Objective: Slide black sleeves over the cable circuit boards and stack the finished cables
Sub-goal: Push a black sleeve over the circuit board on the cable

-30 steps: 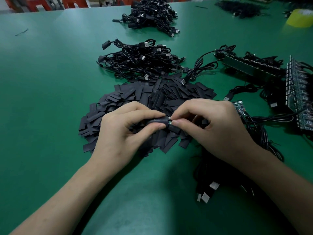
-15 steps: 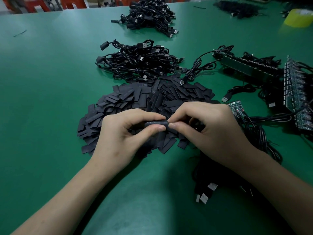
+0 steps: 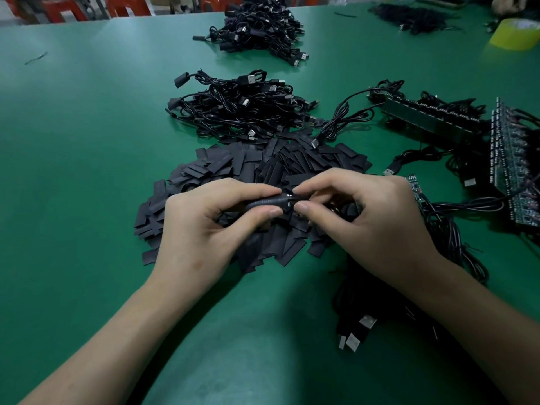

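Left forearm comes in from bottom-left, bare, angled up toward centre, low over the green table (image 3: 73, 127). Left hand (image 3: 204, 226) is back-up with a straight wrist and a narrow grip. Index on the far side and thumb on the near side pinch a black sleeve (image 3: 264, 202) along its length. Sleeve lies roughly horizontal, just above the sleeve pile (image 3: 263, 168). Other left fingers are tucked under, can't see them.

At the sleeve's right end a small metal glint of the circuit board (image 3: 289, 196) sticks out between the two hands' fingertips. How much of the board sits inside the sleeve: can't tell.

Behind the hands, past the pile, is a heap of cables (image 3: 242, 109) with USB plugs. A second heap (image 3: 263, 27) lies further back.

Right hand (image 3: 371, 223) mirrors the left: forearm from bottom-right, back-up, index and thumb closed to a tight pinch on that board end. Its thumb tip is just beside the left thumb tip. Remaining fingers are loosely curled; what's under the palm: can't tell.

Right of that hand, a small green board (image 3: 415, 185) on a cable lies just beside the knuckles. A cable bundle (image 3: 359, 325) runs under the right forearm, USB plugs showing. Far right: board panels (image 3: 511, 168) with cables attached. A yellow tape roll (image 3: 517, 35) sits in the top-right corner.
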Tool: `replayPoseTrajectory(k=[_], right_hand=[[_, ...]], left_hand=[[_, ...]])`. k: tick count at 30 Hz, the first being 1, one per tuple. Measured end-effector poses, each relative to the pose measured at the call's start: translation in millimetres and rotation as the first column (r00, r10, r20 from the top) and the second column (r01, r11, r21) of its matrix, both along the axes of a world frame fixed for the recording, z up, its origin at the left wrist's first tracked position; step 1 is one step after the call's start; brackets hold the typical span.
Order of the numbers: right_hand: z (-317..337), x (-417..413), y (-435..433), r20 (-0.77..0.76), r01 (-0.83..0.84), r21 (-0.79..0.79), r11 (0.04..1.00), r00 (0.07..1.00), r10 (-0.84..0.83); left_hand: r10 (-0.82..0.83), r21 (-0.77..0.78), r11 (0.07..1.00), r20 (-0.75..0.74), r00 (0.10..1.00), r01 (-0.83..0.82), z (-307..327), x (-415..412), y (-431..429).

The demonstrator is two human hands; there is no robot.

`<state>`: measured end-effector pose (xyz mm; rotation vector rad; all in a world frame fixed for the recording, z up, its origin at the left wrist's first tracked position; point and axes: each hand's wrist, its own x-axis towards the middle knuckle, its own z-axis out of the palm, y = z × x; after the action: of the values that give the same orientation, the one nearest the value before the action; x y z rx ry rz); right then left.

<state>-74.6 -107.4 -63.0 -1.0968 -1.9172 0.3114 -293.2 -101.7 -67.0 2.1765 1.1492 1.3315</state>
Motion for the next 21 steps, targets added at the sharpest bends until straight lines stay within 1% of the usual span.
replayPoseTrajectory(k=[3, 5, 17, 21], right_hand=[[-1.4, 0.6, 0.1, 0.033, 0.001, 0.066, 0.998, 0.999, -0.003], [-1.9, 0.9, 0.1, 0.035, -0.005, 0.083, 0.997, 0.999, 0.002], [-5.3, -0.6, -1.1, 0.061, -0.006, 0.078, 0.997, 0.998, 0.001], [-5.6, -2.3, -0.7, 0.039, 0.012, 0.076, 0.997, 0.999, -0.015]], left_hand=[[-0.002, 0.015, 1.0, -0.008, 1.0, 0.002, -0.5, 1.0, -0.7], [0.002, 0.018, 1.0, -0.011, 1.0, -0.002, -1.3, 1.6, -1.1], [-0.027, -0.004, 1.0, -0.027, 0.999, 0.027, -4.6, 2.1, 1.5], [0.015, -0.011, 1.0, -0.016, 1.0, -0.015, -3.8, 3.5, -0.7]])
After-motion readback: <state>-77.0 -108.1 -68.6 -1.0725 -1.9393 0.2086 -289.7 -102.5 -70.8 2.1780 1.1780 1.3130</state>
